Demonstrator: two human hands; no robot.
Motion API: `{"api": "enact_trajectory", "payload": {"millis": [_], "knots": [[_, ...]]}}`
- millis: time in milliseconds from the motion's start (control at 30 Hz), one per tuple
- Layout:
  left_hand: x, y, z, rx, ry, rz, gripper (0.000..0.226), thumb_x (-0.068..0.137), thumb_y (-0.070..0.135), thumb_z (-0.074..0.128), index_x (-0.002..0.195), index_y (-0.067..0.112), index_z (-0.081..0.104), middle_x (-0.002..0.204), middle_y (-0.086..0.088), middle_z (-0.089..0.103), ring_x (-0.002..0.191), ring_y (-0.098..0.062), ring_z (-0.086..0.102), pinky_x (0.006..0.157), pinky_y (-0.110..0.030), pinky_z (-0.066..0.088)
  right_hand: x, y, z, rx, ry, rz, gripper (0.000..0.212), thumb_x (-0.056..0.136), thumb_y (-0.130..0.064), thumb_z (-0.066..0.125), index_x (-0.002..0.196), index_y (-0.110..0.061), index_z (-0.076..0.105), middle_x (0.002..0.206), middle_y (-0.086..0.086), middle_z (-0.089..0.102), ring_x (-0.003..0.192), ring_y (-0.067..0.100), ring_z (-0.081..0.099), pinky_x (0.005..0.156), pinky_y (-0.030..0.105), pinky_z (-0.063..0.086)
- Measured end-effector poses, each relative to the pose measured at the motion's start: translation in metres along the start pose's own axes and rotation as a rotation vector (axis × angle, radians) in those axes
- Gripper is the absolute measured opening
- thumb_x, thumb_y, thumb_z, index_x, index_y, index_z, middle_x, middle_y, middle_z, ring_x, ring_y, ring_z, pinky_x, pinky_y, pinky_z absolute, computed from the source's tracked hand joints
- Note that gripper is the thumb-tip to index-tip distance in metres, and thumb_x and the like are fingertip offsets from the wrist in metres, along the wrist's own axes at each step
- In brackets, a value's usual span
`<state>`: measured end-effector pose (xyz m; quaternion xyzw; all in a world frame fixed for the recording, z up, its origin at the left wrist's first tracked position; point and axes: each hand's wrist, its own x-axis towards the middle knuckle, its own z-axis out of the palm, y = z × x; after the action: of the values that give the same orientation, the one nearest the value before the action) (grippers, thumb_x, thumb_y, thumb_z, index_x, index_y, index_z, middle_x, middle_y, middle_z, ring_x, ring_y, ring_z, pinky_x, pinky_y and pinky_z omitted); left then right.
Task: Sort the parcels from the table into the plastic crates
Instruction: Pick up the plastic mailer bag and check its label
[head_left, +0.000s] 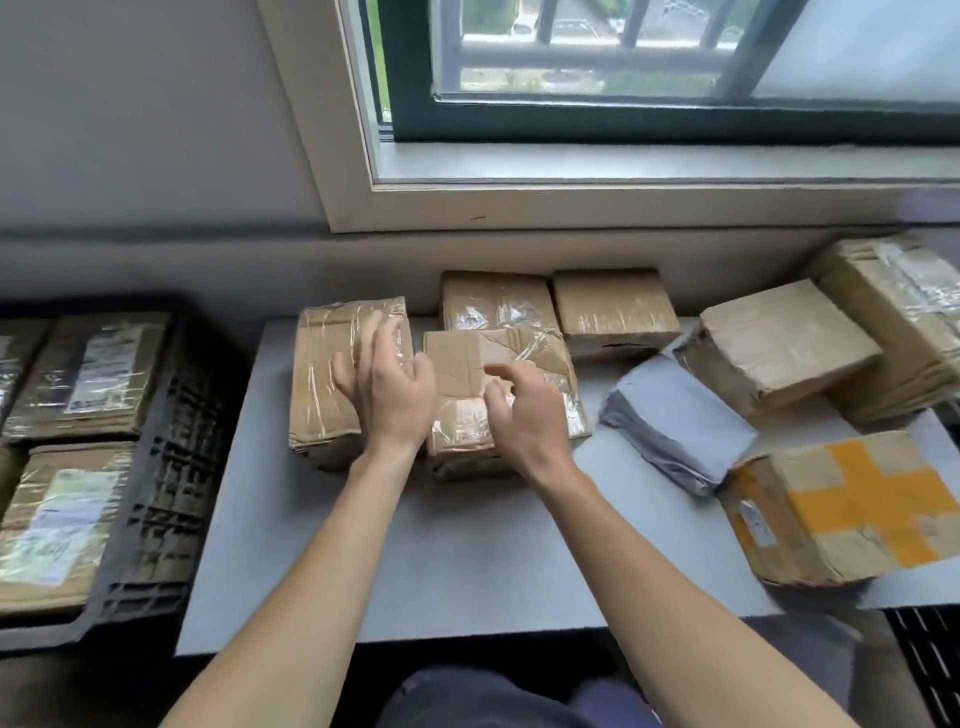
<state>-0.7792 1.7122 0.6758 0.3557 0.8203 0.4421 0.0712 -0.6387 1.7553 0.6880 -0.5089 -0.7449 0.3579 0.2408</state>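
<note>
Parcels (613, 312) on the table (467, 551): seven boxes (779, 348), one grey bag (675, 426).

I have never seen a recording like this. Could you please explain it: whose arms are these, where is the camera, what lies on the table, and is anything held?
There is no machine: a person works with bare hands, and one camera worn on the head looks forward and down, so the arms enter from below. On the grey table lie cardboard parcels, a grey mailer bag and a box with orange tape. The dark crate at the left holds labelled parcels. The left hand is spread over a tall taped box; the right hand is over the middle box beside it. Neither hand grips anything.
</note>
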Motion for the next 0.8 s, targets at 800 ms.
{"api": "enact_trajectory", "payload": {"millis": [800], "knots": [[-0.161, 0.092, 0.147, 0.025, -0.667, -0.543, 0.035, 0.100, 0.025, 0.064, 0.132, 0.012, 0.065, 0.127, 0.000, 0.067, 0.116, -0.014, 0.060, 0.102, -0.028, 0.045, 0.020, 0.230, -0.135, -0.489, -0.345, 0.230, 0.063, 0.096, -0.033, 0.053, 0.155, -0.020, 0.033, 0.163, 0.012, 0.026, 0.151, 0.031, 0.019, 0.118, 0.048, 0.021]]}}
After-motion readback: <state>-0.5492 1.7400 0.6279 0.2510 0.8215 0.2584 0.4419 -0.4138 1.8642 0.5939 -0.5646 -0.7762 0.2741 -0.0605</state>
